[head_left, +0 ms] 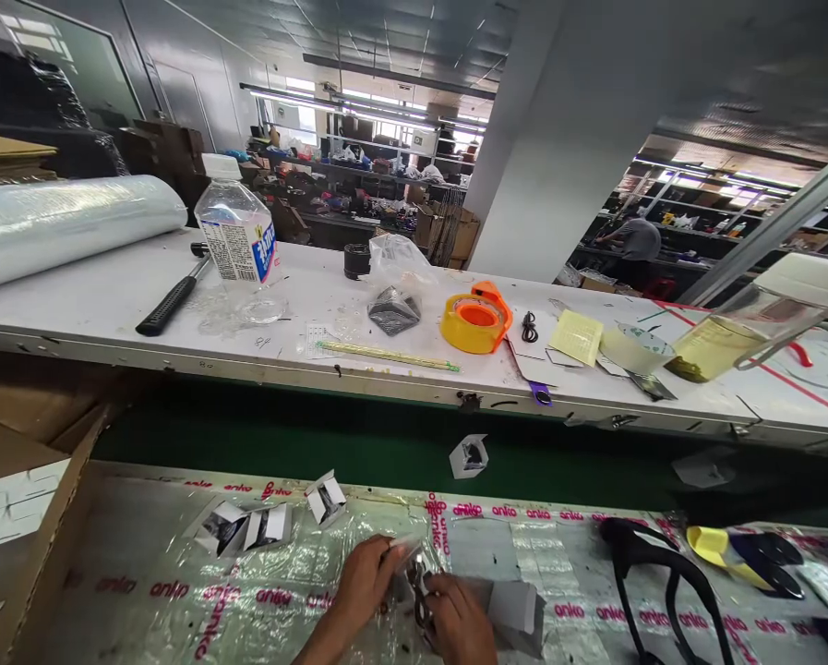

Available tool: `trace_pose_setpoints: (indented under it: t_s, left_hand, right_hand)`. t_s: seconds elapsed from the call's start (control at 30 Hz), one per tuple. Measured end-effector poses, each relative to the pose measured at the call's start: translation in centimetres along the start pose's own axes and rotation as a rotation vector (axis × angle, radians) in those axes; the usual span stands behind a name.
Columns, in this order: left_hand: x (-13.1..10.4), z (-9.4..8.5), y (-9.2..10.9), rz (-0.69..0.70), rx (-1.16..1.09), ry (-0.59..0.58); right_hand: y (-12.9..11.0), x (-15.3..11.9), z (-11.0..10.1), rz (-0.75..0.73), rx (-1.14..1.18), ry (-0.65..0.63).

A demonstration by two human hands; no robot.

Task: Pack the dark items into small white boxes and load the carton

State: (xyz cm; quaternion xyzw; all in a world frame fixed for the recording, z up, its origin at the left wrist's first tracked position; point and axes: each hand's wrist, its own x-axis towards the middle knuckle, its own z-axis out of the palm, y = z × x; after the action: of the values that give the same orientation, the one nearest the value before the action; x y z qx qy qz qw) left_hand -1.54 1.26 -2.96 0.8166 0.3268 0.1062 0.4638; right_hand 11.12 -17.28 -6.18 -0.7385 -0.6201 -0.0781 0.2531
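Note:
Low in the middle of the head view, my left hand (366, 584) grips a small white box (405, 547), mostly hidden by my fingers. My right hand (461, 621) pinches a dark, shiny bundled cable (419, 596) at the mouth of that box. Right beside my right hand lies an open grey-white carton (521, 610), partly covered by the hand. To the left on the taped work surface (303, 563) stand several open small white boxes (327, 499) with dark contents. Another open box (469, 456) rests on the green belt ahead.
A white shelf (303, 268) holds a hammer (174, 300), a plastic bottle (237, 226), a yellow tape roll (474, 321) and a jug (725, 337). A cardboard box (60, 526) borders the left. A black frame (663, 573) lies at right. One person (639, 240) is far off.

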Motion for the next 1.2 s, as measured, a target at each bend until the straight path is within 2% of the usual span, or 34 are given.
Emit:
trace_pose_setpoints:
  t_s: [0.13,0.27,0.43,0.6,0.73,0.83,0.93,1.07,1.2]
  left_hand:
    - [-0.1,0.1,-0.4,0.012,0.042,0.055]
    - [-0.9,0.9,-0.1,0.019,0.054,0.05]
    - [-1.6,0.8,-0.1,0.007,0.044,0.048]
    - [-1.6,0.5,-1.3,-0.031,0.007,0.033]
    - [-1.5,0.9,-2.3,-0.084,-0.012,0.032]
    - [-1.5,0.7,-2.2,-0.075,-0.011,-0.006]
    - [-1.8,0.1,-1.1,-0.001,-0.006,-0.068]
    - [-2.2,-0.2,0.4,0.086,0.005,-0.128]
    - [-2.4,0.4,0.9,0.066,0.038,-0.121]
  right_hand:
    - [0.0,0.0,-0.1,0.118,0.001,-0.023]
    - [-1.2,0.5,1.6,0.213,-0.092,-0.058]
    - [-3.0,2.6,3.4,0.179,-0.101,-0.073]
    - [-4.3,2.7,3.2,0.157,-0.172,-0.121]
    - [-4.4,1.8,2.8,0.158,-0.185,-0.227]
    - [-4.1,1.9,2.5,0.192,-0.141,-0.431]
    - [-3.8,2.6,2.5,0.24,-0.116,-0.599]
    - [-4.1,3.4,3.3,0.316,-0.159,-0.667]
    - [-4.3,3.6,3.9,0.364,-0.143,-0.664]
